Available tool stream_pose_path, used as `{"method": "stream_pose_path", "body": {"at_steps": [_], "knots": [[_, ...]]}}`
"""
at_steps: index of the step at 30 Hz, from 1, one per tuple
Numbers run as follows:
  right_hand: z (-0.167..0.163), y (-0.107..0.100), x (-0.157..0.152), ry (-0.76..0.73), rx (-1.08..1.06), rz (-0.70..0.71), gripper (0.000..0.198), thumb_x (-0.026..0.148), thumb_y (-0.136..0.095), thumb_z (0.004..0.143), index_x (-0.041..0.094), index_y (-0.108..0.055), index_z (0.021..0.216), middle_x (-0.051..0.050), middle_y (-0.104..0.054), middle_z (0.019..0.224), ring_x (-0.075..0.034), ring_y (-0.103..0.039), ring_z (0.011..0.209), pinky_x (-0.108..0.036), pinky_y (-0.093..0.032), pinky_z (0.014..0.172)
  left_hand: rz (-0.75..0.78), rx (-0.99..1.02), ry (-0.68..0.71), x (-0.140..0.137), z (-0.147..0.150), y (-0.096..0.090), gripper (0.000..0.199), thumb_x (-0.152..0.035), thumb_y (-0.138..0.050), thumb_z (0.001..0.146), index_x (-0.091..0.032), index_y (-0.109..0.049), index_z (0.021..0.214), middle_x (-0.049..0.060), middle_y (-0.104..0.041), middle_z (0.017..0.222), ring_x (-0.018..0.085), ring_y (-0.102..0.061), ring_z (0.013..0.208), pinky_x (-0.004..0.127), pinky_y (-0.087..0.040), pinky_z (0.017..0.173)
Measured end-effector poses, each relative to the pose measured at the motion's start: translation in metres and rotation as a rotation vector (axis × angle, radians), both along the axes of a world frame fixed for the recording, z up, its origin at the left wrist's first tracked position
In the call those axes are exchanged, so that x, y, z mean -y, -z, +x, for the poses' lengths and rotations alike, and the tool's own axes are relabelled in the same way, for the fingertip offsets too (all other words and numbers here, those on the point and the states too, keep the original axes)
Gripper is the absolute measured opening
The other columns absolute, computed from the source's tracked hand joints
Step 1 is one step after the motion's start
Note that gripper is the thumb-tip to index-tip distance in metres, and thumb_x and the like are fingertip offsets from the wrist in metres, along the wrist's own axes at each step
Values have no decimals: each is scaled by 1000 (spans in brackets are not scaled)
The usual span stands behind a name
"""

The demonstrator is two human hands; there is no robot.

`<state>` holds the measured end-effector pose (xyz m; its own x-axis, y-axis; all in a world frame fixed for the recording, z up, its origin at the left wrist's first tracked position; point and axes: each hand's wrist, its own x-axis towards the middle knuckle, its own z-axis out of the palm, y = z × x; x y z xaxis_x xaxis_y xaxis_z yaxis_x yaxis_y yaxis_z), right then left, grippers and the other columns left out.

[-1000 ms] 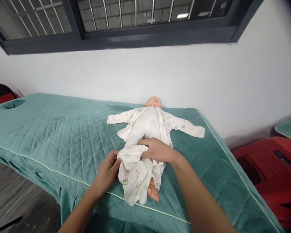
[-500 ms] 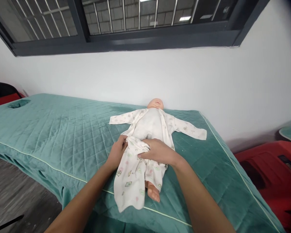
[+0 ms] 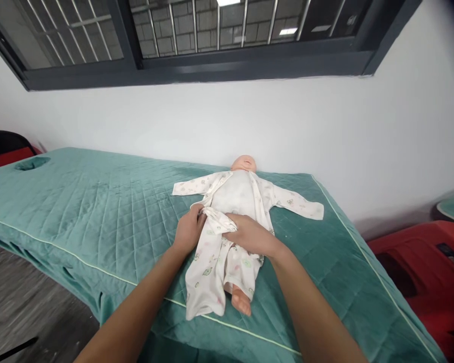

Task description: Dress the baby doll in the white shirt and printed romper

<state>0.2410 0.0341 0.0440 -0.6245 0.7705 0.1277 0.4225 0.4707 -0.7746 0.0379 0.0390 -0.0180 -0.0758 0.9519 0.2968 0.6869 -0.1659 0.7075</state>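
Gripping white printed trousers [image 3: 206, 282] at the waist, we have both hands on the cloth. Left hand [image 3: 188, 229]: fingers curled around the waistband edge by the doll's hip, fingertips partly hidden. Right hand [image 3: 251, 236]: grasping the bunched, folded part of the waistband near the middle, thumb side up; we can't make out every finger under the fabric. A short stretch of gathered cloth spans the gap between our hands.

Doll [image 3: 234, 194] lies on its back on the green quilted cover [image 3: 117, 201], head by the wall [image 3: 287, 126], legs toward us. Trousers lie over its lower body. One bare foot [image 3: 241, 301] pokes out of the trouser leg on picture right; the other trouser leg drapes down to the cover's pale piping. Printed jacket [image 3: 298, 202] hangs open at the front, both sleeves spread out sideways on the cover.

Around us: barred window [image 3: 219, 65] above, red plastic item [image 3: 431, 267] at right, black-and-red item [image 3: 7, 151] far left, dark floor [image 3: 18, 297] lower left.
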Motion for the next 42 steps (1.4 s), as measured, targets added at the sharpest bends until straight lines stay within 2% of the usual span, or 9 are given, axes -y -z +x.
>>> {"method": "stream_pose_path", "body": {"at_steps": [5, 9, 12, 16, 21, 27, 32, 37, 42], "knots": [[-2, 0, 1, 110, 24, -149, 6, 18, -47, 79, 21, -52, 79, 1, -60, 76, -13, -61, 58, -20, -38, 43, -12, 201, -167, 52, 2, -2, 24, -43, -50, 90, -20, -55, 95, 3, -66, 85, 19, -62, 75, 30, -46, 71], [-2, 5, 0, 158, 13, -201, 7, 19, -48, 77, 21, -53, 81, 0, -60, 76, -15, -64, 56, -18, -33, 35, -259, 377, -117, 107, 7, -8, 38, -56, -45, 90, -21, -58, 94, 1, -65, 79, 16, -57, 68, 26, -42, 61], [-2, 8, -1, 174, -29, -238, 7, 22, -50, 78, 21, -53, 84, -1, -61, 80, -16, -65, 58, -17, -33, 33, -438, 569, -101, 124, 16, -14, 43, -62, -52, 84, -21, -57, 94, -3, -59, 67, 13, -50, 58, 23, -37, 53], [-2, 10, -1, 179, -83, -268, 11, 28, -52, 81, 22, -55, 89, -2, -63, 84, -17, -67, 60, -17, -33, 32, -420, 589, -192, 120, 28, -24, 43, -62, -51, 83, -20, -51, 74, -4, -50, 62, 12, -44, 58, 23, -35, 53], [-2, 13, -2, 184, -137, -235, 9, 27, -53, 81, 21, -54, 88, -1, -64, 87, -15, -66, 64, -19, -43, 42, -224, 387, -113, 105, 25, -29, 39, -55, -43, 90, -20, -49, 75, -2, -54, 70, 16, -50, 69, 27, -39, 65], [-4, 6, 2, 232, -29, -245, 8, 22, -47, 81, 22, -50, 89, -1, -60, 81, -14, -63, 55, -19, -34, 37, -85, 207, -103, 65, 8, -16, 32, -50, -38, 94, -22, -47, 81, 0, -59, 76, 19, -56, 74, 30, -41, 68], [-8, 2, 8, 401, 141, -81, 14, 12, -42, 79, 22, -48, 87, 2, -56, 66, -12, -52, 49, -22, -32, 47, -48, 79, 3, 38, 4, -3, 29, -48, -36, 95, -23, -48, 89, 3, -65, 82, 22, -61, 75, 32, -42, 67], [-14, 8, 11, 538, 247, 130, 14, 13, -43, 82, 21, -50, 90, -2, -55, 68, -18, -52, 63, -27, -28, 57, -68, -50, -169, 41, 5, 2, 25, -45, -39, 95, -23, -50, 93, 5, -66, 80, 25, -65, 79, 32, -42, 67], [-18, 10, 12, 600, 252, 181, 19, 13, -42, 83, 20, -51, 98, -4, -57, 71, -20, -52, 64, -29, -26, 58, -120, -170, -317, 48, 9, 2, 26, -43, -36, 97, -23, -52, 90, 5, -65, 75, 25, -65, 74, 30, -39, 62]]}}
